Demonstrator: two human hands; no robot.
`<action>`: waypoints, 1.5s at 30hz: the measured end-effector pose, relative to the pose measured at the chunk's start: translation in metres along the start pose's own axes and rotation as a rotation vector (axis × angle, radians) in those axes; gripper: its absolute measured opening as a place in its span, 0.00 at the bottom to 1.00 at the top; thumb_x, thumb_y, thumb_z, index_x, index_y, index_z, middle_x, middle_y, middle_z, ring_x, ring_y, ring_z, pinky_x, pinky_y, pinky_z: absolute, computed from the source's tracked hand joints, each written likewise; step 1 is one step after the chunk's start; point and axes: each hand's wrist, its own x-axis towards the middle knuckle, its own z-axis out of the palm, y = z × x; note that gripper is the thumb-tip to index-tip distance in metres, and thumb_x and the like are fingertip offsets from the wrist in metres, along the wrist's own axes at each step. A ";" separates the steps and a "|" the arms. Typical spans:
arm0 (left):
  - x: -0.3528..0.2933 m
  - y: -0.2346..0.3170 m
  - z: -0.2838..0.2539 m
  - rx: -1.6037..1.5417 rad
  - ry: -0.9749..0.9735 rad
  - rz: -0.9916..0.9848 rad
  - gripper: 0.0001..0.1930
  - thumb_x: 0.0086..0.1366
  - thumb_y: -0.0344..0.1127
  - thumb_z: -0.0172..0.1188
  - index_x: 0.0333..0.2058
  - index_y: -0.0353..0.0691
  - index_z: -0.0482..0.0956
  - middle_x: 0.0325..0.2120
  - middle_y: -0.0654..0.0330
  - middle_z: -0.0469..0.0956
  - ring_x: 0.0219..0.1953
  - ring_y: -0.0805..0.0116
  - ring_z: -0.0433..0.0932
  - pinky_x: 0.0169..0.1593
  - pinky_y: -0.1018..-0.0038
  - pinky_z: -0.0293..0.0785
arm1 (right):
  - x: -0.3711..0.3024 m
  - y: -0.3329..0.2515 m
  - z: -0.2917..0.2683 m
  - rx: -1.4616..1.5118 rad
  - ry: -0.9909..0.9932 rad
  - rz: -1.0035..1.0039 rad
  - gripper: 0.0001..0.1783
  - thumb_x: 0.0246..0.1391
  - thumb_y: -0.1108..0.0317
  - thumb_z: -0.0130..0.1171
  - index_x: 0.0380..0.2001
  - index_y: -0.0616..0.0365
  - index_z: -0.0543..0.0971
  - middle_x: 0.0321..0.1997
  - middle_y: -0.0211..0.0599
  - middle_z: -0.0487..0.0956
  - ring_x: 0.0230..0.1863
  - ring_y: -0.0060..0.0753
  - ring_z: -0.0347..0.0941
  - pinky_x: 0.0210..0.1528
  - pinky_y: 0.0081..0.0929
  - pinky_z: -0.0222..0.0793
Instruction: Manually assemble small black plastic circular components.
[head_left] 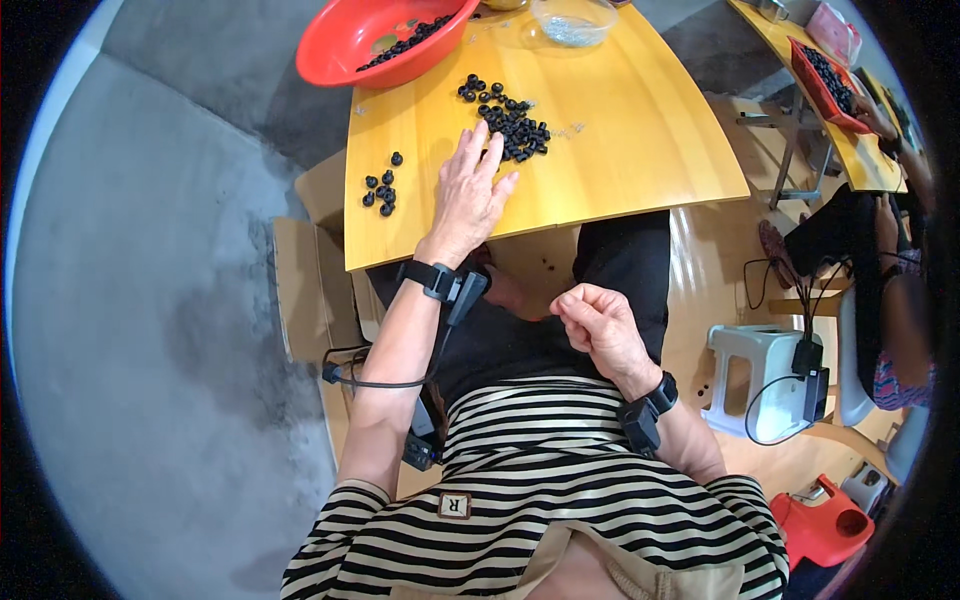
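Note:
My left hand [470,196] reaches over the wooden table [640,130] with its fingers stretched out and apart. Its fingertips are at the near left edge of a pile of small black round parts [522,136], and I see nothing held in it. A smaller group of black knob-like parts [386,194] lies to the left of that hand. Over my lap, off the table's near edge, my right hand [603,328] is closed, thumb and fingers pressed together. Whatever is between those fingers, if anything, is hidden.
A red basin [335,50] holding more black parts stands at the far left, beside a clear bowl [575,22] of small shiny pieces. Cardboard boxes [300,290] sit left of the table. At right, another person works by a red tray [825,85]; a white stool [760,375] stands nearby.

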 end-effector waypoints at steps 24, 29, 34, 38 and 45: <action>0.005 -0.003 0.004 -0.036 -0.085 -0.071 0.35 0.68 0.55 0.47 0.65 0.35 0.57 0.68 0.43 0.48 0.70 0.46 0.48 0.69 0.56 0.46 | 0.007 -0.012 -0.001 -0.264 0.003 -0.138 0.11 0.60 0.64 0.58 0.27 0.60 0.79 0.21 0.20 0.73 0.23 0.10 0.63 0.24 0.13 0.60; -0.001 -0.001 -0.001 -0.203 0.043 -0.165 0.34 0.69 0.53 0.47 0.63 0.31 0.60 0.66 0.41 0.53 0.68 0.47 0.53 0.68 0.61 0.50 | 0.043 -0.064 -0.003 -0.841 0.264 -0.714 0.08 0.58 0.69 0.56 0.31 0.65 0.78 0.22 0.35 0.77 0.24 0.22 0.70 0.28 0.23 0.67; 0.000 -0.001 0.000 -0.285 0.144 -0.201 0.32 0.69 0.52 0.48 0.60 0.28 0.64 0.63 0.39 0.58 0.65 0.46 0.58 0.67 0.62 0.54 | 0.112 -0.113 -0.017 -1.445 0.340 -1.080 0.12 0.54 0.74 0.54 0.41 0.62 0.78 0.38 0.49 0.77 0.41 0.51 0.72 0.44 0.41 0.69; 0.001 0.000 0.001 -0.308 0.160 -0.211 0.32 0.69 0.52 0.48 0.59 0.28 0.65 0.62 0.39 0.60 0.65 0.46 0.59 0.66 0.62 0.55 | 0.158 -0.132 -0.027 -1.573 0.321 -0.994 0.13 0.52 0.72 0.54 0.40 0.58 0.81 0.39 0.49 0.78 0.43 0.51 0.74 0.48 0.41 0.70; -0.001 -0.003 0.000 -0.357 0.192 -0.232 0.31 0.69 0.52 0.49 0.57 0.27 0.67 0.61 0.40 0.62 0.63 0.47 0.62 0.65 0.63 0.57 | 0.195 -0.147 -0.018 -1.559 0.298 -0.796 0.13 0.52 0.65 0.56 0.39 0.54 0.83 0.40 0.47 0.79 0.45 0.48 0.76 0.48 0.39 0.72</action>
